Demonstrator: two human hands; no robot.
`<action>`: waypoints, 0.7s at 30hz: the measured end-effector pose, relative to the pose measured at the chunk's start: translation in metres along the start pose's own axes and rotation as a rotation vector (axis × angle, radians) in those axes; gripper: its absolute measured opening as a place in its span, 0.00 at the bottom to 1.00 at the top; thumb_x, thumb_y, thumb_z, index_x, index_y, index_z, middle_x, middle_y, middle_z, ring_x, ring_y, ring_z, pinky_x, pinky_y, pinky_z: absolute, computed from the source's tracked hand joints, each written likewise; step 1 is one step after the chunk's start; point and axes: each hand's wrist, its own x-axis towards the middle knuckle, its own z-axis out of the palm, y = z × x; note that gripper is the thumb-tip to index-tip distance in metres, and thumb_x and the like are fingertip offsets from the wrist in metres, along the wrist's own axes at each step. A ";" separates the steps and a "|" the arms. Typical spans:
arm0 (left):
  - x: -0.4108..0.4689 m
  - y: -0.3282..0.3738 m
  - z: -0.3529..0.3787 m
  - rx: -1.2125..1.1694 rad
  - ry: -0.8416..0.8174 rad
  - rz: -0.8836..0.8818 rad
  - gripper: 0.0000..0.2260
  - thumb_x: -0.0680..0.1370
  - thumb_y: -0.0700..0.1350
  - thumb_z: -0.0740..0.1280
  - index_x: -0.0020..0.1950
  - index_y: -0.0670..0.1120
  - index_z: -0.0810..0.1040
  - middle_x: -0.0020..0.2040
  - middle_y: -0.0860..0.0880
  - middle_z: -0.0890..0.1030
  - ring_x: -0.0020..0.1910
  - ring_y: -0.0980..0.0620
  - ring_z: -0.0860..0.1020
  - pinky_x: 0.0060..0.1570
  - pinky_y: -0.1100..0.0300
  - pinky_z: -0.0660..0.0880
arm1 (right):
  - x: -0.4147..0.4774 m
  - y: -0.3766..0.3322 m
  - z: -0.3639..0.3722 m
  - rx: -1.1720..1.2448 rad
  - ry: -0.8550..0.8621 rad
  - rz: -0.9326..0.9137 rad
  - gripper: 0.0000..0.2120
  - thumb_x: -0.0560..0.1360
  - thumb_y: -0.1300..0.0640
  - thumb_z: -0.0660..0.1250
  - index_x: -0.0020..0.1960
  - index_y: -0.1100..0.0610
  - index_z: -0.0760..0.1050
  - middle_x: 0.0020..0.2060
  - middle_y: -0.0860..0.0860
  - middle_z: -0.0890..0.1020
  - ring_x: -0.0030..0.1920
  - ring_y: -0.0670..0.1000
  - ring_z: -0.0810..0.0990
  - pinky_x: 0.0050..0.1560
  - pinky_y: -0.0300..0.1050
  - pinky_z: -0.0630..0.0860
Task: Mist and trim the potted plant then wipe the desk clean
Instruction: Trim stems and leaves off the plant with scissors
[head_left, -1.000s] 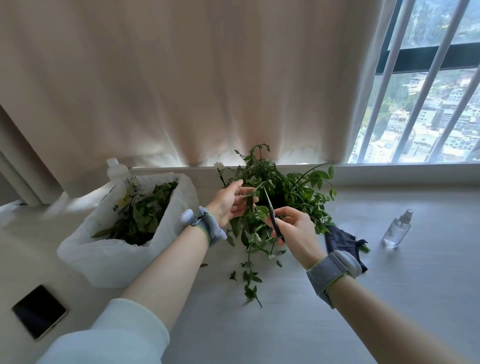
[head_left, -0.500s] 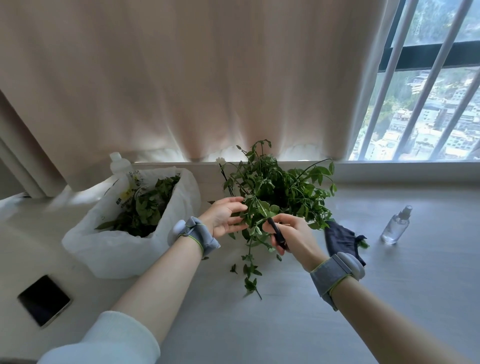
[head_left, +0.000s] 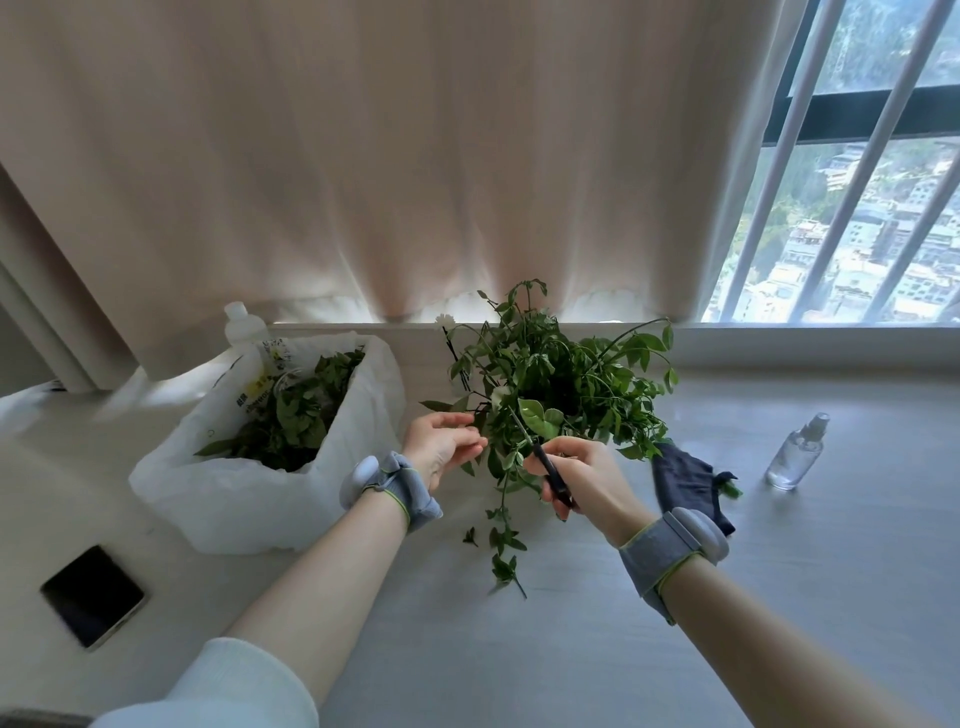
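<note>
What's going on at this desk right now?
A person is trimming a potted plant by the window. The right hand holds scissors with the blades pushed into the foliage, while the left hand reaches for the stems beside them. A few cut sprigs lie on the desk. A white bag of clippings sits to the left; a dark cloth and spray bottle lie to the right.

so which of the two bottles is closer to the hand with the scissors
The small clear spray bottle on the right, standing past the dark cloth from the right hand. The white-capped bottle stands far left, behind the plastic bag.
</note>
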 end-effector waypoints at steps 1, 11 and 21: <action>0.000 -0.001 0.000 0.027 0.008 0.004 0.09 0.73 0.27 0.66 0.43 0.41 0.75 0.39 0.44 0.78 0.30 0.52 0.80 0.30 0.66 0.79 | 0.000 0.000 0.000 -0.007 -0.003 0.006 0.04 0.75 0.64 0.67 0.44 0.66 0.79 0.26 0.58 0.74 0.18 0.49 0.68 0.18 0.34 0.63; -0.004 -0.010 0.009 0.663 0.108 0.338 0.07 0.67 0.46 0.77 0.37 0.49 0.81 0.34 0.54 0.80 0.35 0.57 0.77 0.37 0.65 0.74 | -0.001 -0.009 0.002 -0.007 -0.002 0.128 0.10 0.76 0.65 0.64 0.49 0.73 0.77 0.26 0.58 0.72 0.15 0.48 0.66 0.17 0.32 0.61; -0.003 -0.012 0.018 0.782 0.160 0.373 0.03 0.73 0.47 0.71 0.39 0.51 0.81 0.34 0.55 0.79 0.38 0.54 0.78 0.36 0.64 0.69 | 0.006 -0.004 0.002 -0.073 0.036 0.150 0.08 0.75 0.63 0.66 0.46 0.68 0.80 0.25 0.58 0.74 0.17 0.48 0.67 0.17 0.33 0.62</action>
